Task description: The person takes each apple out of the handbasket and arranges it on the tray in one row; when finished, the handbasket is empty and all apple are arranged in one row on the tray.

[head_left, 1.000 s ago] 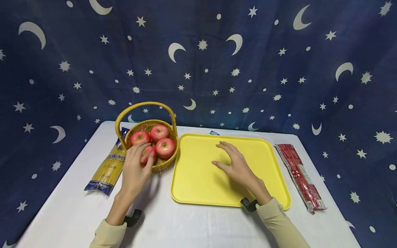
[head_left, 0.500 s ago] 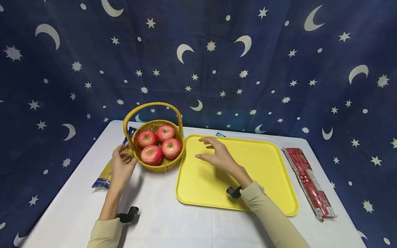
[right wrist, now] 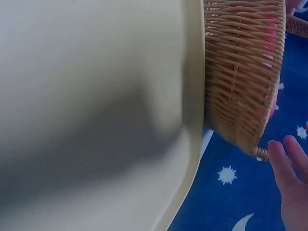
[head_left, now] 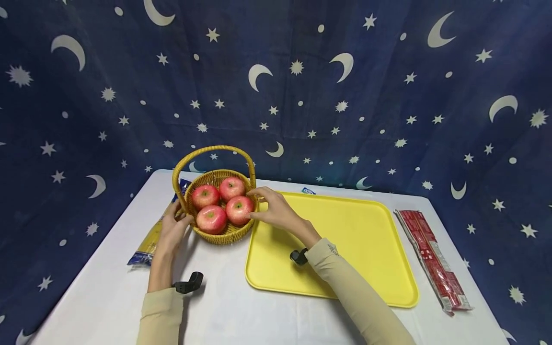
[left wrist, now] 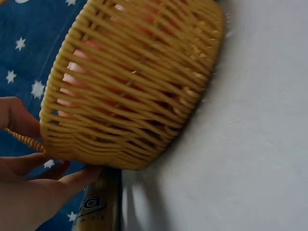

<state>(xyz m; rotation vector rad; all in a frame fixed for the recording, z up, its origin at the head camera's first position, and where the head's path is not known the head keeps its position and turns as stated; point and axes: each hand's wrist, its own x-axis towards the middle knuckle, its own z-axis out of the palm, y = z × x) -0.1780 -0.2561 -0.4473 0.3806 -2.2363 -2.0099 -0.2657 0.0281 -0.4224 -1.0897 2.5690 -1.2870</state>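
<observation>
A wicker basket (head_left: 224, 238) with a tall arched handle holds several red apples (head_left: 211, 219) at the table's back left. My left hand (head_left: 171, 232) grips its left side; in the left wrist view, the thumb and fingers of that hand (left wrist: 29, 197) lie on either side of the basket's rim (left wrist: 50, 96). At the right side, my right hand (head_left: 278, 211) reaches over the tray with thumb and fingers spread beside the rim and the right-hand apples. The right wrist view has those fingers (right wrist: 281, 166) extended near the handle's base, around nothing; contact with the basket cannot be told.
A yellow tray (head_left: 336, 249) lies right of the basket, its left edge close against it. Partly behind the left hand is a yellow and blue pasta packet (head_left: 151, 242). A long red packet (head_left: 431, 258) lies far right. A small blue wrapper (head_left: 308, 190) shows behind the tray.
The left hand has moved from over the front-left apple to the basket's left side. My right hand has come leftward across the tray to the basket's right rim. The basket stays in place.
</observation>
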